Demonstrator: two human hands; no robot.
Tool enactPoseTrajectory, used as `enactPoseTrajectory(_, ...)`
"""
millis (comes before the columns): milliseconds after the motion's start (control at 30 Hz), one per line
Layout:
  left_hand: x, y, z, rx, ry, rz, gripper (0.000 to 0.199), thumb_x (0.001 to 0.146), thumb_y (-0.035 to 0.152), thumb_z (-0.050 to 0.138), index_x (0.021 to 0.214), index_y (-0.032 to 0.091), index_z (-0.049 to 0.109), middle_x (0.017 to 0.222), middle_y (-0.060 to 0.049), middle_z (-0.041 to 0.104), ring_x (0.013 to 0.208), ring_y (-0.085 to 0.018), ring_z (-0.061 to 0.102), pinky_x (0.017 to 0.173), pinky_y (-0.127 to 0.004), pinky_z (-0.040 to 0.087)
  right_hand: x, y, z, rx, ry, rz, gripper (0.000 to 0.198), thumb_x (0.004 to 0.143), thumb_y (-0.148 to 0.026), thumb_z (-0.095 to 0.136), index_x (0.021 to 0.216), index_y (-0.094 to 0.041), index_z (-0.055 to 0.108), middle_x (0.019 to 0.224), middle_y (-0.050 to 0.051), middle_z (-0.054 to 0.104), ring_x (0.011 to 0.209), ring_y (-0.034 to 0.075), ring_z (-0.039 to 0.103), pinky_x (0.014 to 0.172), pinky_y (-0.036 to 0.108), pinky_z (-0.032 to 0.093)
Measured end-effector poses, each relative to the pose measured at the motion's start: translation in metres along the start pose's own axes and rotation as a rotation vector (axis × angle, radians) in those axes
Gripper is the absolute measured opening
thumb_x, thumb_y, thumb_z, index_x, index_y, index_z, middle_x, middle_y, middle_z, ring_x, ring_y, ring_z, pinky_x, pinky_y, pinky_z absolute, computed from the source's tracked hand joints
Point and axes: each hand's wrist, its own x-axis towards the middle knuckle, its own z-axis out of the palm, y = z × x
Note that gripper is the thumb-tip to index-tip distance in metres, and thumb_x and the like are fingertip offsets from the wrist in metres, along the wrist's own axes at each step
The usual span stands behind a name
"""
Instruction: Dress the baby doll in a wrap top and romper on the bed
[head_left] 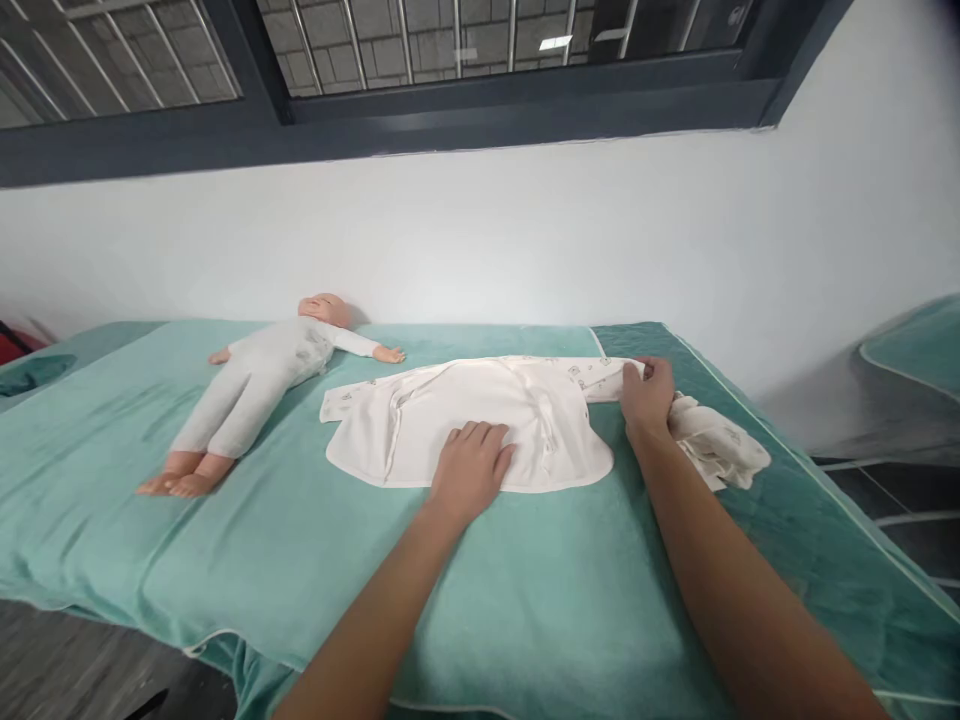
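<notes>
A white baby shirt (465,405) with a small print on its sleeves lies spread flat, both sleeves stretched sideways. My left hand (471,465) rests flat on the lower middle of it, fingers extended. At the cuff of the right-hand sleeve, my right hand (649,395) pinches the fabric between thumb and fingers. Just beyond that wrist sits a crumpled white printed cloth (716,440), partly hidden by my forearm. To the left, a baby doll (259,375) in white clothes lies on its back, with one arm stretched towards the shirt.
Everything lies on a bed with a green cover (562,590). A white wall (480,240) stands behind it, below a dark-framed barred window (510,100). Another green-covered surface (919,345) is at the far right. Grey floor (90,660) shows at lower left.
</notes>
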Motion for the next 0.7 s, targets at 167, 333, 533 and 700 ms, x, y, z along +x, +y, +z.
enactPoseTrajectory(167, 0.042, 0.012, 0.028, -0.117, -0.054, -0.031, 0.042, 0.102, 0.038, 0.030, 0.135, 0.020, 0.049, 0.138, -0.009, 0.058, 0.130, -0.022, 0.049, 0.107, -0.042, 0.038, -0.002, 0.005, 0.002, 0.004, 0.051, 0.006, 0.033, 0.081, -0.025, 0.047, 0.111, -0.013, 0.054, 0.111, 0.013, 0.059, 0.101, 0.023, 0.057, 0.095, 0.041, 0.045)
enactPoseTrajectory(333, 0.086, 0.008, 0.053, -0.075, -0.157, 0.095, 0.037, 0.099, 0.025, 0.031, 0.124, 0.019, 0.058, 0.138, -0.007, 0.059, 0.139, -0.020, 0.040, 0.117, -0.042, 0.028, -0.013, -0.002, -0.004, -0.196, -0.003, -0.079, 0.039, 0.075, -0.020, 0.053, 0.113, -0.013, 0.057, 0.124, 0.018, 0.056, 0.121, 0.031, 0.047, 0.108, 0.047, 0.032)
enactPoseTrajectory(533, 0.112, 0.002, 0.066, -0.082, -0.170, 0.081, 0.035, 0.094, 0.023, 0.041, 0.121, 0.015, 0.061, 0.132, -0.010, 0.062, 0.135, -0.024, 0.045, 0.117, -0.042, 0.028, -0.025, -0.004, 0.004, -0.488, -0.411, -0.193, 0.042, 0.083, -0.014, 0.042, 0.121, -0.013, 0.060, 0.126, 0.014, 0.063, 0.122, 0.026, 0.053, 0.107, 0.038, 0.035)
enactPoseTrajectory(700, 0.107, 0.003, 0.061, -0.097, -0.116, -0.037, 0.039, 0.096, 0.018, 0.034, 0.125, 0.018, 0.059, 0.137, -0.007, 0.061, 0.133, -0.018, 0.048, 0.116, -0.037, 0.031, -0.027, -0.007, 0.003, -0.526, -0.439, -0.171, 0.046, 0.084, -0.011, 0.039, 0.124, -0.011, 0.059, 0.130, 0.017, 0.062, 0.125, 0.028, 0.054, 0.109, 0.044, 0.034)
